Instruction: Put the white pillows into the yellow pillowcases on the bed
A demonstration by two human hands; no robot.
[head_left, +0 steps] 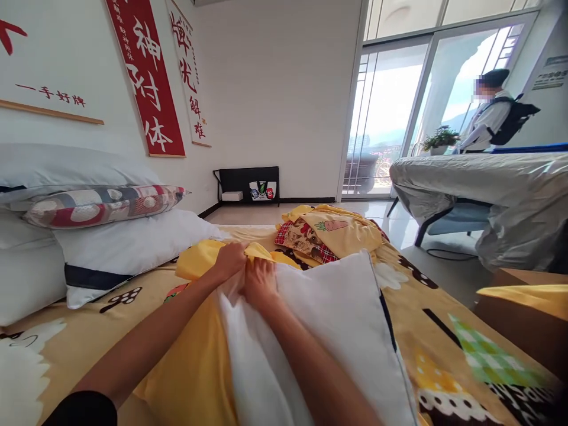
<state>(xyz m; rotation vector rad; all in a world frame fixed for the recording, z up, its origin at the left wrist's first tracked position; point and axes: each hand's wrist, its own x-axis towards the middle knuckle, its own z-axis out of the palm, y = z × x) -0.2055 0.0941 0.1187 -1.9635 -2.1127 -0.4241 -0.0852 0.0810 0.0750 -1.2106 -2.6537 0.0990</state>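
A white pillow (328, 296) with dark piping lies in front of me, its left part against a yellow pillowcase (190, 355). My left hand (231, 260) is closed on the pillowcase's edge near the far end of the pillow. Right beside it, my right hand (261, 284) grips the white pillow's cloth, its fingertips at the yellow fabric. Folds of cloth partly hide the fingers of both hands.
White pillows (142, 239) and a checked pillow (110, 204) are stacked at left on the patterned bedspread (426, 313). Beyond lies a bundle of yellow carrot-print bedding (350, 228). A cardboard box (523, 319) stands at right, near a covered table (479, 171); a person (492, 112) stands behind it.
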